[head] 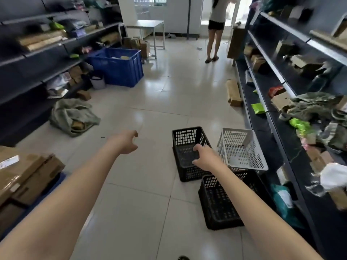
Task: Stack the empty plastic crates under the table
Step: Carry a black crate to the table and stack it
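Note:
Three empty perforated plastic crates sit on the tiled floor at the lower right. A black crate (185, 139) stands farthest from me. A white crate (242, 149) leans tilted, resting on the rim of a second black crate (221, 205) nearer to me. My right hand (205, 156) hovers over the far black crate with fingers spread, holding nothing. My left hand (125, 141) is stretched out over bare floor to the left, fingers loosely curled and empty. A white table (148, 24) stands at the far end of the room.
Dark shelves (272, 76) full of parcels line both sides of the aisle. A blue bin (120, 72), a grey sack (73, 115) and cardboard boxes (24, 177) lie on the left. A person (216, 25) stands at the far doorway. A brown parcel (233, 93) lies by the right shelf.

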Available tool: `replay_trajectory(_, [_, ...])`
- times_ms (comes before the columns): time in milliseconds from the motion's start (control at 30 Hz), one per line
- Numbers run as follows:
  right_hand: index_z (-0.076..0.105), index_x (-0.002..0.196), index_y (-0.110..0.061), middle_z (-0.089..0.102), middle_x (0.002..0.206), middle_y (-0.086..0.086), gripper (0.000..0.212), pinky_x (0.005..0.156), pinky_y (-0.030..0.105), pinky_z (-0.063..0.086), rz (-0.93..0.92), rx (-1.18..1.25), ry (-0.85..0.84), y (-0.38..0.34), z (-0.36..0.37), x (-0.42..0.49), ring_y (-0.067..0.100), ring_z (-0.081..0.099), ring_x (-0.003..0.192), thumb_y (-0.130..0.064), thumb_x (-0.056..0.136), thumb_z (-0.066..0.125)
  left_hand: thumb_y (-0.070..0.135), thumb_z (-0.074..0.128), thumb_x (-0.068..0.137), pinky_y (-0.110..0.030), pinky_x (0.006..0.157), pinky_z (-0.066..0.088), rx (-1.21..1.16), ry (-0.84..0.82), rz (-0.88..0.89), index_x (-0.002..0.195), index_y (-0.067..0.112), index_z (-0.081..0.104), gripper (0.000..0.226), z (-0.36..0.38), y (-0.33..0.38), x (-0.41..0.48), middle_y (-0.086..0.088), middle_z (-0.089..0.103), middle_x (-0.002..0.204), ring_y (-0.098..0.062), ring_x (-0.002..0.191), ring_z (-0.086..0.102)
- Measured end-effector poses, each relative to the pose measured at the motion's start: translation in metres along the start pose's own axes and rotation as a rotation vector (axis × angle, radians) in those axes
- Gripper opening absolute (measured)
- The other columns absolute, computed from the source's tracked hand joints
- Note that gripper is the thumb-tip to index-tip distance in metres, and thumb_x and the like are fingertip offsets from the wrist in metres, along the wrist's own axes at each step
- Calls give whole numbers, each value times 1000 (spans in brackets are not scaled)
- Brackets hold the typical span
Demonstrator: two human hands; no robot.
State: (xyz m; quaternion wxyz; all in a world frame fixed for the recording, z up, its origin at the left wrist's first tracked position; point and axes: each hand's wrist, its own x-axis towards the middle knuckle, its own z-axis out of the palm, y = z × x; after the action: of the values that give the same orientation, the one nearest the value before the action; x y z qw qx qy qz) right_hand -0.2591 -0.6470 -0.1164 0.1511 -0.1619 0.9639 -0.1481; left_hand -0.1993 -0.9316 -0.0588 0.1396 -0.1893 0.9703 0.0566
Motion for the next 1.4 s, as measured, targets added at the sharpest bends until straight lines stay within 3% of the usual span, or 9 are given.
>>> replay_trajectory(300, [45, 127, -25, 48, 126, 7, 42, 85, 43, 52, 79, -34, -19, -53, 6, 154, 29, 54, 108, -34, 87, 57, 32, 55, 89, -49, 102, 43, 89, -70, 90, 140, 26, 38, 54, -19, -29, 172, -10, 46, 140, -33, 128, 45])
replay_trajectory(667, [46, 129, -24, 48, 129, 9, 43, 91, 44, 49, 539, 132, 27, -78, 26, 294, 32, 51, 115, -32, 87, 54, 31, 54, 91, -40, 100, 45, 204, -155, 430, 139, 22, 40, 50, -53, -35, 400, -7, 47, 138, -30, 127, 46])
replay_trajectory(800, [45, 129, -24, 48, 130, 11, 44, 85, 40, 50, 683, 198, 40, -59, 33, 328, 31, 52, 113, -29, 86, 53, 28, 54, 91, -41, 100, 42, 233, -206, 541, 139, 21, 40, 50, -54, 2, 471, -9, 47, 137, -30, 130, 42])
replay_trajectory(1067, [45, 130, -24, 51, 124, 10, 43, 59, 32, 49, 891, 338, 47, 6, 51, 417, 26, 60, 86, -31, 88, 52, 23, 54, 90, -46, 96, 44, 303, -256, 724, 138, 22, 41, 50, -39, 99, 589, -10, 47, 135, -30, 132, 38])
replay_trajectory(1300, [45, 130, -22, 48, 125, 12, 42, 72, 37, 51, 1081, 460, 4, 56, 73, 477, 28, 55, 94, -30, 89, 54, 24, 52, 89, -46, 96, 44, 518, -340, 849, 137, 20, 41, 50, -7, 155, 678, -10, 47, 134, -31, 127, 43])
replay_trajectory(1400, [47, 128, -23, 49, 124, 12, 41, 82, 39, 51, 1146, 507, 13, 82, 88, 499, 31, 54, 106, -28, 88, 54, 22, 52, 88, -47, 95, 45, 589, -359, 883, 137, 20, 40, 51, 22, 186, 721, -10, 47, 134, -31, 127, 43])
